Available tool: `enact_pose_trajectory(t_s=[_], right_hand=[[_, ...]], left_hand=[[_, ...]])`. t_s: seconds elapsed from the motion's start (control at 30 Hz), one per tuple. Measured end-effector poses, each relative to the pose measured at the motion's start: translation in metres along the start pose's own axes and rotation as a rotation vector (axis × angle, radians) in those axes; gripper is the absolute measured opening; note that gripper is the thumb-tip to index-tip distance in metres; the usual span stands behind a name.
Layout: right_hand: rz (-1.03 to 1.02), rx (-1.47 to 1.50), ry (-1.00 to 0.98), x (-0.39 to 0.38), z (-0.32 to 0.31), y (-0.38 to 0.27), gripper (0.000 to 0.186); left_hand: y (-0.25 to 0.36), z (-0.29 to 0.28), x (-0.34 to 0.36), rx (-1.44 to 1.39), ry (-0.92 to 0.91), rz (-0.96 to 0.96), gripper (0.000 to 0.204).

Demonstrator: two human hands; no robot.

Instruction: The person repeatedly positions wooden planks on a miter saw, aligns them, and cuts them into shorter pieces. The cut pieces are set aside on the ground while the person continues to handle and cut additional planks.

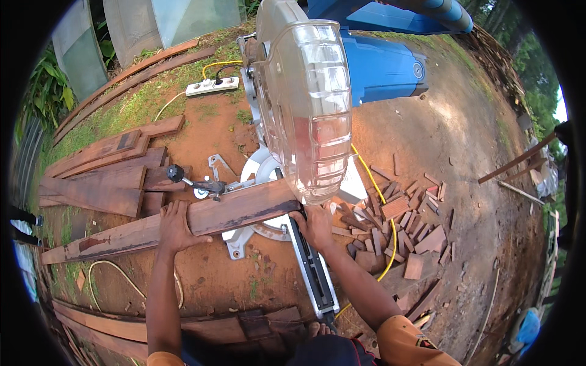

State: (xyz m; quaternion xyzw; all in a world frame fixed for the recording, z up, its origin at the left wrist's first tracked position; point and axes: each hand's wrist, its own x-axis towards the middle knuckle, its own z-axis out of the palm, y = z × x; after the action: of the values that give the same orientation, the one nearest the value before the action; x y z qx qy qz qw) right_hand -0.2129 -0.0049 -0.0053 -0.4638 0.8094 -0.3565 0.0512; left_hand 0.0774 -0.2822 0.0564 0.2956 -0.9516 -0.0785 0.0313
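Note:
A long reddish-brown wooden plank (122, 233) lies across the grey base of a mitre saw (262, 163), its left part reaching far out past the base. My left hand (177, 227) grips it near the middle, fingers over the far edge and thumb along the near one. At the plank's right end, my right hand (316, 229) is closed with its thumb against the wood; its fingertips are partly hidden. Just above that hand hangs the saw's clear blade guard (320, 116). A clamp with a black knob (175, 173) sits beyond the plank.
Wood offcuts (415, 235) lie heaped to the right, crossed by a yellow cable (392, 244). Boards (113, 189) are stacked at left, with more boards (213, 329) near my feet. A white power strip (212, 86) rests on the ground beyond. The saw's blue motor (384, 70) juts right.

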Motion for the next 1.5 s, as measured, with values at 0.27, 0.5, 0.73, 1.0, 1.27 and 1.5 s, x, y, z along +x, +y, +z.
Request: enact_pose_trajectory(t_s=[0.27, 0.5, 0.73, 1.0, 1.27, 1.5], right_hand=[[-0.297, 0.075, 0.494, -0.007, -0.157, -0.088, 0.014], [-0.769, -0.662, 0.496, 0.164, -0.37, -0.189, 0.058], [-0.257, -0.677, -0.198, 0.197, -0.385, -0.233, 0.066], [-0.132, -0.692, -0.307, 0.036, -0.363, -0.214, 0.027], [-0.24, -0.676, -0.273, -0.116, -0.31, -0.151, 0.037], [-0.266, -0.724, -0.224, -0.162, -0.263, -0.106, 0.062]], left_hand=[[0.001, -0.005, -0.001, -0.024, -0.045, -0.066, 0.131], [-0.022, -0.015, 0.002, -0.055, -0.211, 0.032, 0.118], [-0.017, -0.018, -0.007, 0.025, -0.133, 0.007, 0.115], [-0.02, -0.016, -0.006, -0.033, -0.12, -0.003, 0.111], [-0.02, -0.015, -0.008, -0.082, -0.074, 0.015, 0.108], [-0.02, -0.02, -0.011, -0.11, -0.091, 0.021, 0.106]])
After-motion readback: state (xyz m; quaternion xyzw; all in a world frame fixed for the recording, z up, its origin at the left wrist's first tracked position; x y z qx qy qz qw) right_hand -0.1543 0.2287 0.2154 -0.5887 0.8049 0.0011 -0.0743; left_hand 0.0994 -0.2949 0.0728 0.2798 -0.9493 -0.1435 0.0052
